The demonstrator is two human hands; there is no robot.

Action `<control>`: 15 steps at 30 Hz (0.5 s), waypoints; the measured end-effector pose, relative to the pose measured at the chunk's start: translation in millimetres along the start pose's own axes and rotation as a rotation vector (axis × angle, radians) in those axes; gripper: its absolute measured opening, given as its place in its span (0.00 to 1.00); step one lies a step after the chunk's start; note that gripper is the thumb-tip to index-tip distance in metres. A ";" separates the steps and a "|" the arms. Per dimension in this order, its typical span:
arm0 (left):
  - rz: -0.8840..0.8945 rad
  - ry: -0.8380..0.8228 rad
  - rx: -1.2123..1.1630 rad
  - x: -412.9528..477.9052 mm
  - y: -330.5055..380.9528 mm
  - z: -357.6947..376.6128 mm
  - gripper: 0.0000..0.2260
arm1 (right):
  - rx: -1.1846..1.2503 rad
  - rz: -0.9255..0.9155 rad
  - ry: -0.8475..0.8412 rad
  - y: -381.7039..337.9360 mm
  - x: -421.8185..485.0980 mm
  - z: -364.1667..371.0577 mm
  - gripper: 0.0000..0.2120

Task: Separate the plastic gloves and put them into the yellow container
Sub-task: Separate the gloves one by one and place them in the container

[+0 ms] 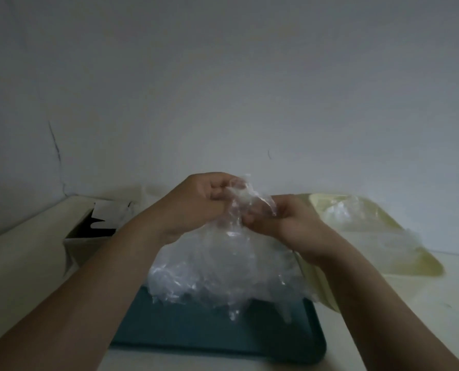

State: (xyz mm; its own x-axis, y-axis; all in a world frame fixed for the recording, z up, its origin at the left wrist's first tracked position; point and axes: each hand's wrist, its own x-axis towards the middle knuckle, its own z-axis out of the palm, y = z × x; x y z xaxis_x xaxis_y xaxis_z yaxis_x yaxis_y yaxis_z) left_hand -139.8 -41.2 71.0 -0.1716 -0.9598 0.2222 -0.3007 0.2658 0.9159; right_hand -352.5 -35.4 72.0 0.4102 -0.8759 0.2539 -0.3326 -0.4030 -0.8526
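Two bare hands meet at mid-frame, raised above the work surface and both gripping clear film. The left hand (196,202) has its fingers (219,195) curled inward, thumb and fingertips pinched on the top of a crumpled plastic glove (243,195). The right hand (287,223), just beside it, has its fingers (257,219) curled on the same film slightly lower; blur prevents telling whether each hand holds a separate glove or one piece. Directly below both sets of fingers hangs a large bunch of clear plastic gloves (223,271), continuous with the pinched film. Its lower edge rests on a teal tray (196,330), which lies beneath the fingers and nearer the person. To the right of the right hand's fingers, and reaching slightly farther back, sits the yellow container (415,263); loose clear gloves (343,210) already lie inside it, apart from the held bunch. To the left of the left hand's fingers stands an open cardboard box (86,234) with torn flaps. All items rest on a pale table (22,263), with a plain grey wall (223,76) beyond the fingers.
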 end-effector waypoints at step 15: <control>-0.355 0.149 -0.900 -3.3 -12.6 -16.6 0.26 | 0.516 0.152 0.220 8.6 -8.0 -27.7 0.04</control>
State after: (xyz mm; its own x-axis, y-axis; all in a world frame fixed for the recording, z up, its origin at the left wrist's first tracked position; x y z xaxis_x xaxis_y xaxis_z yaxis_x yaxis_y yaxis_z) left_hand -119.8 -42.9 64.4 -0.0710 -0.9887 -0.1319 0.5268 -0.1494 0.8367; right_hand -382.2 -39.3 75.2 0.1856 -0.9706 0.1534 0.1053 -0.1356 -0.9852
